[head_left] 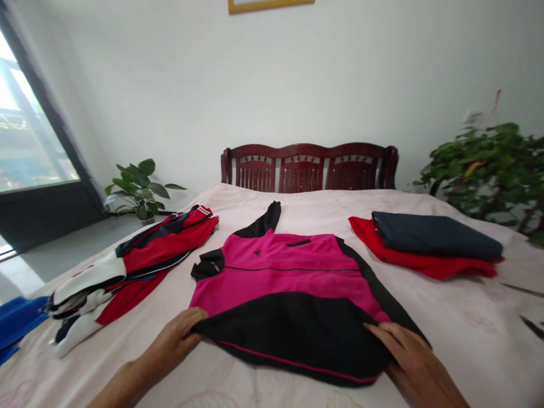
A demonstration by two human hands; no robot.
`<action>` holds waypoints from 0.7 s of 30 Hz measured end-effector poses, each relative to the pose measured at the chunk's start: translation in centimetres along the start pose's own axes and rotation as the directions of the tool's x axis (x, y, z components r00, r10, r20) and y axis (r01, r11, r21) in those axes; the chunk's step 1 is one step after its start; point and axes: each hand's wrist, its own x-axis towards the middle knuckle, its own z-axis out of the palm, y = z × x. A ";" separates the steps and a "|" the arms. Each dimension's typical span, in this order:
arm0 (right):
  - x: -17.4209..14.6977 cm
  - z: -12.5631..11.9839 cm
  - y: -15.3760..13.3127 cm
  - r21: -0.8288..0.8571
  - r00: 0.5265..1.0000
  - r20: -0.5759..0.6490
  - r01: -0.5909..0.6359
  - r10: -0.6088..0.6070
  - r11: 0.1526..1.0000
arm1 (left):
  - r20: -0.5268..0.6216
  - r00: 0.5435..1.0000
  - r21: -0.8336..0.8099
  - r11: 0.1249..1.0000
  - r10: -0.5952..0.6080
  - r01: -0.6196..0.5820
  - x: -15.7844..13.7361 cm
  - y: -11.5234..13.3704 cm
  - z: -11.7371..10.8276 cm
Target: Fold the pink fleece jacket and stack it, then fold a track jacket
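A pink and black zip jacket (293,255) lies sideways on the bed, its collar to the left and its hem to the right. Its near black sleeve is folded across the lower part of the body, while the far sleeve stretches away toward the headboard end. My left hand (185,328) pinches the jacket at the shoulder end of the near sleeve. At the other end, my right hand (397,345) grips the sleeve near the hem, thumb beneath and fingers on top.
Folded dark blue (437,235) and red (425,262) garments are stacked at the right. Red, white and navy clothes (157,249) lie heaped at the left, beside a blue cloth (21,323). A wooden bench back (301,164) and potted plants (138,187) stand beyond the pink bedsheet (323,212).
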 end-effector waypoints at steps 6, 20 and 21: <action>5.1 -0.9 2.5 0.098 0.980 -0.158 -0.103 0.117 0.990 | -0.083 0.992 -0.125 0.989 -0.096 0.085 2.2 -1.6 -1.0; 2.0 -1.9 0.7 0.074 0.970 0.185 -0.177 0.160 0.981 | 0.064 0.959 -0.132 0.950 -0.276 0.282 3.2 -2.5 -1.5; 1.3 -1.9 0.6 0.072 0.977 0.173 -0.139 0.125 0.988 | 0.093 0.961 -0.104 0.957 -0.260 0.269 2.8 -2.1 -1.7</action>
